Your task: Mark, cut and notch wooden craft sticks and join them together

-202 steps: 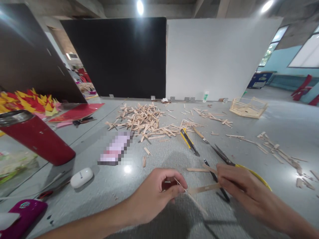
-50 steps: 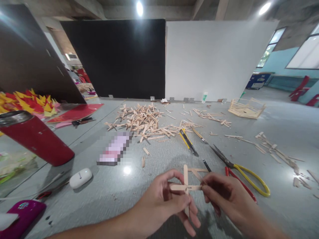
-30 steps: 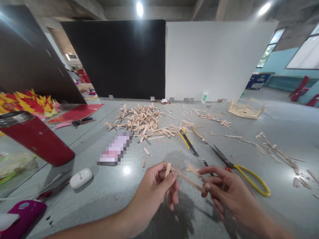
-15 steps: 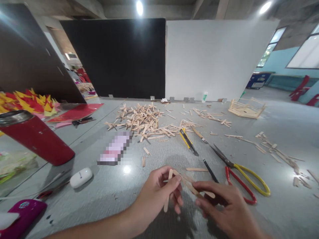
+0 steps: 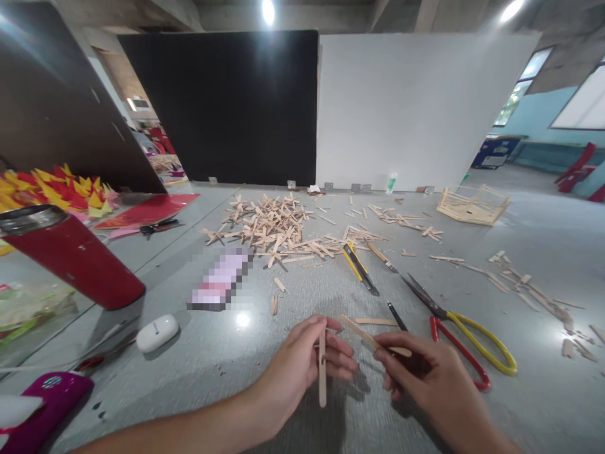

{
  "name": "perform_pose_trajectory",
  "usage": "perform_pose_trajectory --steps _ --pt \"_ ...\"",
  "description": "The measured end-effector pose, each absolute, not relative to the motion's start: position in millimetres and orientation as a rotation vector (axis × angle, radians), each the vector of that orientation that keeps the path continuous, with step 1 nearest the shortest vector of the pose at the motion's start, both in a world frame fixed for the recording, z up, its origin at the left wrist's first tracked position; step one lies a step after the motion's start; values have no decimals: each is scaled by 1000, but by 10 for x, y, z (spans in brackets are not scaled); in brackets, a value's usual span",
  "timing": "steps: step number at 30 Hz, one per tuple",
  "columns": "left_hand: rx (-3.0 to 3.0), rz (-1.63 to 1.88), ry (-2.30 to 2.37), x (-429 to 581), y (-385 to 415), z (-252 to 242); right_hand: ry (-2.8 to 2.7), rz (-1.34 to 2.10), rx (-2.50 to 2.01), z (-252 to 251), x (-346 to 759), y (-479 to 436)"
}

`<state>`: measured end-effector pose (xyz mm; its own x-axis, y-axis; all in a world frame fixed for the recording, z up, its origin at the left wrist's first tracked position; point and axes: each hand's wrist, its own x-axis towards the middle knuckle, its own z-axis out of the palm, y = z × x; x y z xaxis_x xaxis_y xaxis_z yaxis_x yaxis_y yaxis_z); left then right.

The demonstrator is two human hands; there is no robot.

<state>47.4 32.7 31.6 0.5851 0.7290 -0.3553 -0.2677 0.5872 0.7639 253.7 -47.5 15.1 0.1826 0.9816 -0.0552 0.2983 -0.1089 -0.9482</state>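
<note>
My left hand is closed at thumb and index finger on a wooden craft stick, which hangs nearly upright with a small dark notch at its middle. The other left fingers are spread behind it. Between the fingertips of my right hand are wooden craft sticks; one long end points up and left, and a shorter end shows by the knuckles. Whether these are joined is hidden by the fingers. A gap separates the pieces in the two hands. Behind the right hand lie a loose stick and a black pen-like tool.
Scissors lie to the right, near a yellow utility knife and a thin brush-like tool. Farther back are a pile of sticks and a stick frame. Leftward sit a phone, white case and red tumbler.
My hands have drawn apart. The left stick has swung more upright and the left fingers have spread. The right-hand sticks have come away from the left fingertips.
</note>
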Motion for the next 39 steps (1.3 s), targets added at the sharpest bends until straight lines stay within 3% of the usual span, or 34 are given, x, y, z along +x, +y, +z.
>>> perform_pose_trajectory --steps 9,19,27,39 --pt "762 675 745 488 331 359 -1277 966 -1612 200 2532 -466" --pt "1250 642 809 416 334 471 -1231 1018 -1574 196 2483 -504" --pt "1250 667 829 404 347 497 -969 758 -1458 375 2606 -414" --pt "1517 658 802 385 243 461 -963 921 -1399 394 2556 -443"
